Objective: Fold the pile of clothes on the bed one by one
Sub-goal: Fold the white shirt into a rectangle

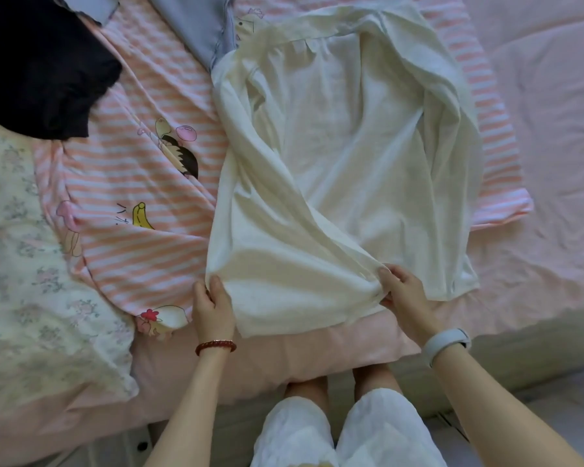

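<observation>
Now both hands pinch the near hem of the white shirt (334,170): left hand (213,306) at its corner, right hand (407,298) mid-hem, shirt spread on the pink bed (547,96) over a striped garment (132,156).

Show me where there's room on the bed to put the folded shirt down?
Free: the plain pink bedsheet right of the white cotton shirt and pink-striped cartoon garment. Crowded: left side, with the black garment and floral fabric.

Soft, even daylight, faint shadows, slight blur, wide-angle bending at edges.
</observation>
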A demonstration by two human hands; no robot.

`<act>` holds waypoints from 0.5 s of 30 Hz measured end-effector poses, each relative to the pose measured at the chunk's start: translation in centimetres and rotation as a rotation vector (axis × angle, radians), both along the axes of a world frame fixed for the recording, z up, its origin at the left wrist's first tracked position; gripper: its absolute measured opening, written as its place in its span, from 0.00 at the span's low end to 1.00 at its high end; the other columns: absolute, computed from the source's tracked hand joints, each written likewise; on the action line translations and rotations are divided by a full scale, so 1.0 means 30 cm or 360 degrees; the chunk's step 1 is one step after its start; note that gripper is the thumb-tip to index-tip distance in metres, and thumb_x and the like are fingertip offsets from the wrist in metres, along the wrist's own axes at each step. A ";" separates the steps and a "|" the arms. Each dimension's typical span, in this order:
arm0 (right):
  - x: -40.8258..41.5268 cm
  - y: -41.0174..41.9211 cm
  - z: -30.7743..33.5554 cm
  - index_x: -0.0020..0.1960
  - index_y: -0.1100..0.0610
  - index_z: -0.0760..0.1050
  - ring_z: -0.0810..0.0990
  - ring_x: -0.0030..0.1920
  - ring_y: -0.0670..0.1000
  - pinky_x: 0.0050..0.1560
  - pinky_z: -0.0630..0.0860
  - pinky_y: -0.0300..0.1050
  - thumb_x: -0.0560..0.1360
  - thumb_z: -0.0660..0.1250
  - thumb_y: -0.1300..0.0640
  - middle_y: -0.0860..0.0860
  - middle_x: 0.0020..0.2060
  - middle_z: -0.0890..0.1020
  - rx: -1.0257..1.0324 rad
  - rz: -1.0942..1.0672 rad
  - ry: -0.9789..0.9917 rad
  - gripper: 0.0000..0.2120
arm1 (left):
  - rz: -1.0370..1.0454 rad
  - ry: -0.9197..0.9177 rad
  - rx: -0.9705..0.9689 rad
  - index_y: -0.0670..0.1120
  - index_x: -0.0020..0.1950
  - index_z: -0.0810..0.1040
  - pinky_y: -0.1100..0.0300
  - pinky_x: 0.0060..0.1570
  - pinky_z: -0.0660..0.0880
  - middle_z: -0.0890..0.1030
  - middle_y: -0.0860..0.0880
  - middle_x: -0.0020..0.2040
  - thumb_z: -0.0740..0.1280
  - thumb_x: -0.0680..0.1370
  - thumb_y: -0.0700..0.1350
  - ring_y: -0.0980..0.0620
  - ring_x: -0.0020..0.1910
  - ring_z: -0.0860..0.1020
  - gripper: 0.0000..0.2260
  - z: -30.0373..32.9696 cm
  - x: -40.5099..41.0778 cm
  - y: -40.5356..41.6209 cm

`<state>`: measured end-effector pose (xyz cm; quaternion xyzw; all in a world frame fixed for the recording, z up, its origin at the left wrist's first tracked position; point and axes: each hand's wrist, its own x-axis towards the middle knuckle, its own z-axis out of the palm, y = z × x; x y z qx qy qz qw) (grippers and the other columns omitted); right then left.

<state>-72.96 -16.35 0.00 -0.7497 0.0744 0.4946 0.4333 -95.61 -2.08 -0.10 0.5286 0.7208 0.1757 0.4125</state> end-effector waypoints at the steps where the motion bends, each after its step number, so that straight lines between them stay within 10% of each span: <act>1: 0.004 -0.010 -0.010 0.46 0.59 0.76 0.78 0.40 0.54 0.44 0.78 0.49 0.78 0.60 0.59 0.56 0.40 0.79 -0.0046 0.0015 -0.0032 0.07 | -0.0034 0.0045 0.0001 0.40 0.44 0.66 0.69 0.28 0.63 0.67 0.49 0.32 0.58 0.81 0.43 0.52 0.31 0.66 0.08 -0.002 -0.011 0.006; 8: 0.013 -0.073 -0.086 0.50 0.58 0.72 0.77 0.40 0.51 0.38 0.74 0.41 0.79 0.57 0.57 0.55 0.44 0.78 -0.0578 0.1198 -0.0150 0.06 | -0.0189 0.0463 -0.0388 0.39 0.64 0.67 0.53 0.55 0.69 0.71 0.41 0.64 0.62 0.78 0.43 0.42 0.56 0.74 0.16 -0.078 -0.080 0.066; 15: 0.005 -0.109 -0.108 0.68 0.51 0.64 0.75 0.57 0.49 0.54 0.74 0.43 0.73 0.66 0.45 0.49 0.61 0.74 -0.0301 0.1397 -0.0099 0.26 | -0.0723 0.0540 0.0133 0.38 0.65 0.70 0.46 0.62 0.63 0.67 0.37 0.64 0.69 0.72 0.38 0.38 0.64 0.65 0.22 -0.043 0.074 -0.092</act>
